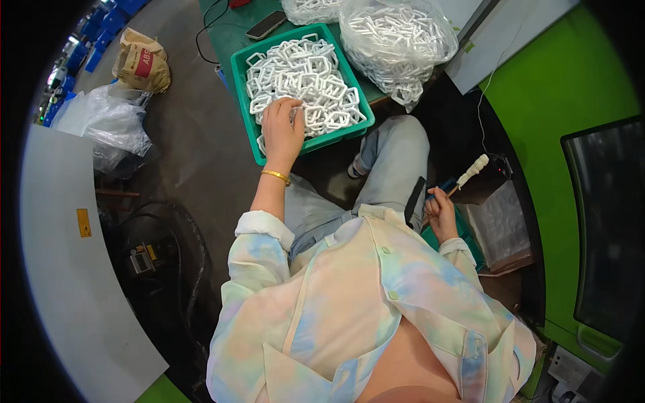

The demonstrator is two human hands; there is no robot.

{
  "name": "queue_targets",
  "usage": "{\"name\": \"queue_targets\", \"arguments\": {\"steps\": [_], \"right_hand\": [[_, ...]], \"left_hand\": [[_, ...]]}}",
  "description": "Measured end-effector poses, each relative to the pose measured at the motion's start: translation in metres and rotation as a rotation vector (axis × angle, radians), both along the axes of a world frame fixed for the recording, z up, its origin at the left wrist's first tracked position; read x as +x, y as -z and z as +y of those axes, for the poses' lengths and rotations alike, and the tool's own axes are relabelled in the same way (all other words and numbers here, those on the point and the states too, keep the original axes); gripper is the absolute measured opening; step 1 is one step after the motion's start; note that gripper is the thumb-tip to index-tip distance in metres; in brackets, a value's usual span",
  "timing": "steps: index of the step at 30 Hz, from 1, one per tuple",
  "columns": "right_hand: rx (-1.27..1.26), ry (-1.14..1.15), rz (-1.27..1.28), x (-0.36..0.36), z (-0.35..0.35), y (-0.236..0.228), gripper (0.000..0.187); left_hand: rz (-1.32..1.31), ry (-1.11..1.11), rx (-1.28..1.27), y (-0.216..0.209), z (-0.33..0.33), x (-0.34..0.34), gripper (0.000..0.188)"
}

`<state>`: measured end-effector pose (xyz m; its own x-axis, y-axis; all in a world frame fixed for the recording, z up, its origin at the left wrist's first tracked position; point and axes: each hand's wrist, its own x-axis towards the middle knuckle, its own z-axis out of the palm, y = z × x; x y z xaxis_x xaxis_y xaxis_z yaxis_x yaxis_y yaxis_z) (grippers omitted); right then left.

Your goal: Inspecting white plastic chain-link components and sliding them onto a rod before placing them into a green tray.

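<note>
My left hand reaches forward into a green tray heaped with white plastic rectangular frames; its fingers curl over the pieces at the tray's near edge, and I cannot tell if one is gripped. A gold bangle sits on that wrist. My right hand is low by my right knee, closed around a thin stick topped with a white wrapped tip, pointing up and right.
A clear bag of the same white frames lies right of the tray, another bag behind it. A phone rests on the green table. A brown sack and plastic bags lie on the floor left. A green machine stands right.
</note>
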<state>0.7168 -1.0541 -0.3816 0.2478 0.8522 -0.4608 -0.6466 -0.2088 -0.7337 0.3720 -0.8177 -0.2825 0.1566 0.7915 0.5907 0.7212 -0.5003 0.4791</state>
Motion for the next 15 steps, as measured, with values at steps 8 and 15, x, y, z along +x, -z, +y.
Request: {"name": "queue_targets", "arguments": {"steps": [8,15], "right_hand": [[0.158,-0.087,-0.246,-0.011,0.042,-0.052,0.023],[0.055,-0.259,-0.651,-0.035,0.07,-0.076,0.026]], "left_hand": [[-0.041,0.01,0.009,-0.001,-0.003,-0.001,0.012],[0.034,-0.028,0.06,-0.014,-0.006,0.006,0.012]]}}
